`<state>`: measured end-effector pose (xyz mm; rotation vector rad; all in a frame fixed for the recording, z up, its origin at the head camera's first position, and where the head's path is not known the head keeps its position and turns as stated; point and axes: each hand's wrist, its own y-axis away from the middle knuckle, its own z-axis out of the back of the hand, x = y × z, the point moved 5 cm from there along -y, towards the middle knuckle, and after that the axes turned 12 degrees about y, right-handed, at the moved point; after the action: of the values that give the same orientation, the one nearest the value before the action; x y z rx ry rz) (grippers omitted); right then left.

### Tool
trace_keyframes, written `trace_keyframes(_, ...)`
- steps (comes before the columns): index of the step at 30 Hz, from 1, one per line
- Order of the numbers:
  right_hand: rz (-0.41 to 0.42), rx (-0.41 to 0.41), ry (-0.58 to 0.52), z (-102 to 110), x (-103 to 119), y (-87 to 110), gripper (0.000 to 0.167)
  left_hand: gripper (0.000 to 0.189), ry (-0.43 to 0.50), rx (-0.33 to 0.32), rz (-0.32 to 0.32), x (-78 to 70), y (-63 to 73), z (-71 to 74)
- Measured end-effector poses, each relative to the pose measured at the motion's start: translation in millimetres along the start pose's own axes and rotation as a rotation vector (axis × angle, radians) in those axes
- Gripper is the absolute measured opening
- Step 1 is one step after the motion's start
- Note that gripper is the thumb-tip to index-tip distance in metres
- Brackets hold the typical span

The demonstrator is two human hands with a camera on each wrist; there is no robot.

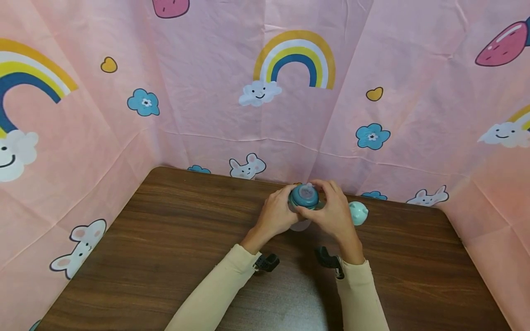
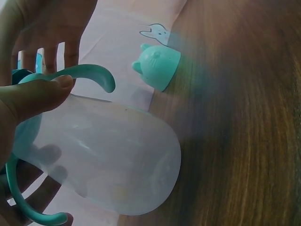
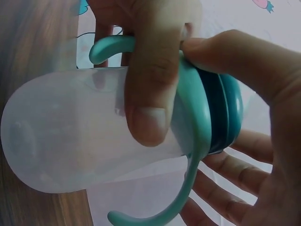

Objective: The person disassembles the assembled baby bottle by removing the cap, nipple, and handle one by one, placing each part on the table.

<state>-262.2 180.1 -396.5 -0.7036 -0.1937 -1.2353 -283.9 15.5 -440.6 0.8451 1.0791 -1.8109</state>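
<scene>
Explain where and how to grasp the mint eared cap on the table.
The mint cap is probably best pinched by its rounded sides, below the ears, from above: it stands rim down, dome up, and the right hand sits close on its left.

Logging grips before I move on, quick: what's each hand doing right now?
Left hand: closed, holding the translucent baby bottle near its mint handles.
Right hand: closed, holding the bottle's dark teal collar.
</scene>
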Motion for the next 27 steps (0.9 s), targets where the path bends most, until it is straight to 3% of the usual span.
trace_keyframes(16, 0.06, 0.055, -0.11, 3.6, -2.5, -2.1, 0.073, 0.072, -0.015, -0.037, -0.02, 1.8, -0.1, -1.3)
trace_keyframes(27, 0.006, 0.038, -0.021, 3.4, -2.1, -0.1, 0.083, 0.077, -0.027, -0.031, 0.0, 0.0, 1.0, -1.5)
